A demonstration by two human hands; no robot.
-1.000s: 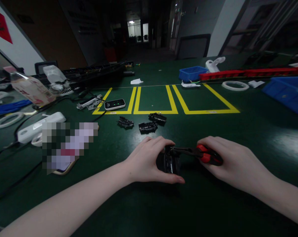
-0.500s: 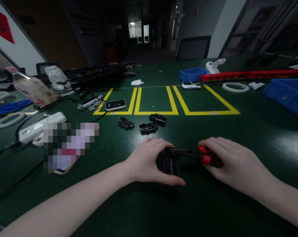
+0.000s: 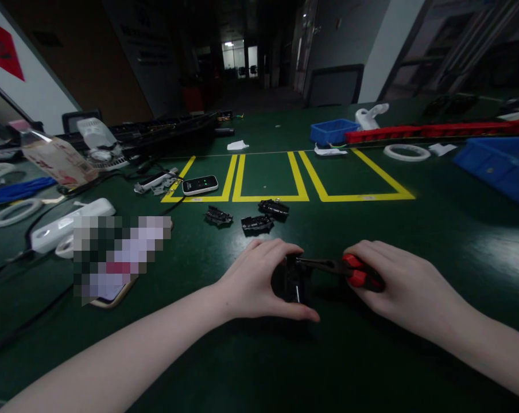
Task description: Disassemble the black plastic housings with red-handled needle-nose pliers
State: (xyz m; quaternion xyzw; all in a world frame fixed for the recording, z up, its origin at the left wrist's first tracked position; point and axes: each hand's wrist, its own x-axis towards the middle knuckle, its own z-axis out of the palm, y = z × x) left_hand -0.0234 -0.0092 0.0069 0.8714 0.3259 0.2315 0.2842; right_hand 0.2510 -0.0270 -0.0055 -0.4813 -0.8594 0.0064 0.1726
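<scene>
My left hand point(image 3: 259, 281) curves round a black plastic part point(image 3: 296, 287), fingers at its far side and thumb along its near side. In my right hand point(image 3: 391, 281) are pliers point(image 3: 356, 272) with red and black handles, the fingers wrapped round the grips. Their long dark jaws point left and meet the upper edge of the black part; whether they pinch it I cannot tell. Beyond my left hand lie three similar dark parts: one at the left point(image 3: 219, 215), one in the middle point(image 3: 257, 223) and one farther back point(image 3: 274, 209).
Yellow tape point(image 3: 270, 198) outlines three areas on the green table point(image 3: 259, 367). On the left are a phone point(image 3: 130, 258), a white power strip point(image 3: 72, 223), a small black-and-white device point(image 3: 200, 184) and a bottle point(image 3: 55, 155). Blue bins point(image 3: 500, 166) and a tape roll point(image 3: 406, 152) stand right.
The whole view has shifted very slightly. The black part appears tipped a little in my left hand, showing a smoother face. Pliers and hands keep nearly the same place.
</scene>
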